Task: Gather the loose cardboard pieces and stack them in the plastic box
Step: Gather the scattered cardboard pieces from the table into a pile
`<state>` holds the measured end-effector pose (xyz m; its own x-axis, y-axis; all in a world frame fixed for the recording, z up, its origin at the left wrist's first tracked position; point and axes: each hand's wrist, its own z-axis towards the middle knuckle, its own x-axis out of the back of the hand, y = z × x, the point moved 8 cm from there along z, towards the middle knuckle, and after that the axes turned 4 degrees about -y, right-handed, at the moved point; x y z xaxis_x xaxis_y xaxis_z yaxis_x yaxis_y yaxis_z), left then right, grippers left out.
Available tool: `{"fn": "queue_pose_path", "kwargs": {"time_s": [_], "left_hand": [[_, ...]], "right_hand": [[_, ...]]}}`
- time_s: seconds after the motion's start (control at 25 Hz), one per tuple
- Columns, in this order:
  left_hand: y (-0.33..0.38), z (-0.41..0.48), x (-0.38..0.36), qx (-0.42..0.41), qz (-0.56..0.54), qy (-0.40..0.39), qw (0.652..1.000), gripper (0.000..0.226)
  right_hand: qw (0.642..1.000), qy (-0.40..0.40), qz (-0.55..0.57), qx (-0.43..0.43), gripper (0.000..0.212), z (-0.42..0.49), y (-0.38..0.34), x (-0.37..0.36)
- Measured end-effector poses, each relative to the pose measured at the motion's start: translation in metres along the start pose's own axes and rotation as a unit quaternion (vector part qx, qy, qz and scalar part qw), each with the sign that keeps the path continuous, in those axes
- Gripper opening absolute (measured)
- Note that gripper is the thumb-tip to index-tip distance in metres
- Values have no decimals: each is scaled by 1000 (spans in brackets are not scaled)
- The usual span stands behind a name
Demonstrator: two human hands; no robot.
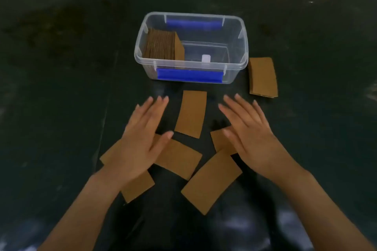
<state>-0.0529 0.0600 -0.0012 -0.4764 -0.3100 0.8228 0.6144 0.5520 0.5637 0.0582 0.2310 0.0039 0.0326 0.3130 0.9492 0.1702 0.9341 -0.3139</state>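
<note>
A clear plastic box (pixel 243 47) with blue side clips stands ahead on the dark surface. Inside it, at the left end, a stack of brown cardboard pieces (pixel 163 46) stands on edge. Several loose cardboard pieces lie flat in front of the box: one upright piece (pixel 191 114) between my hands, one (pixel 179 158) under my left thumb, a large one (pixel 211 181) nearer me. My left hand (pixel 140 140) hovers flat with fingers spread, holding nothing. My right hand (pixel 247 130) is likewise flat and empty, partly covering a piece (pixel 220 140).
A small pile of cardboard pieces (pixel 263 76) lies to the right of the box. Another piece (pixel 137 187) sticks out beneath my left wrist. The dark, glossy surface spreads in all directions.
</note>
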Motion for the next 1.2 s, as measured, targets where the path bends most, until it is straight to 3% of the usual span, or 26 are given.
{"fn": "queue_pose_path", "kwargs": {"time_s": [0.12,0.2,0.36,0.48,0.6,0.68,0.8,0.92,1.2], "left_hand": [[-8,-10,-33,12,20,-110,994,73],[-7,-15,-46,-20,38,-131,990,74],[-13,-6,-41,-19,67,-101,992,67],[-16,-1,-41,1,71,-132,989,54],[-20,5,-37,47,8,-136,990,34],[-26,15,-28,94,-49,-97,990,23],[-36,39,-20,186,-118,-32,975,14],[-30,63,-31,248,-122,-13,961,18],[-5,84,-47,237,-75,-3,969,29]], "right_hand": [[989,-126,-71,14,75,-5,25,-28],[983,-167,-73,2,79,-8,40,-34],[984,-168,-55,5,75,5,46,-30],[985,-168,-36,-18,65,12,50,-28],[985,-148,53,-74,43,13,56,-24],[983,-120,114,-83,33,11,53,-15],[966,-198,164,8,31,9,14,-17],[940,-308,101,106,36,-3,-30,-46],[949,-281,-18,141,43,-3,-40,-52]]}}
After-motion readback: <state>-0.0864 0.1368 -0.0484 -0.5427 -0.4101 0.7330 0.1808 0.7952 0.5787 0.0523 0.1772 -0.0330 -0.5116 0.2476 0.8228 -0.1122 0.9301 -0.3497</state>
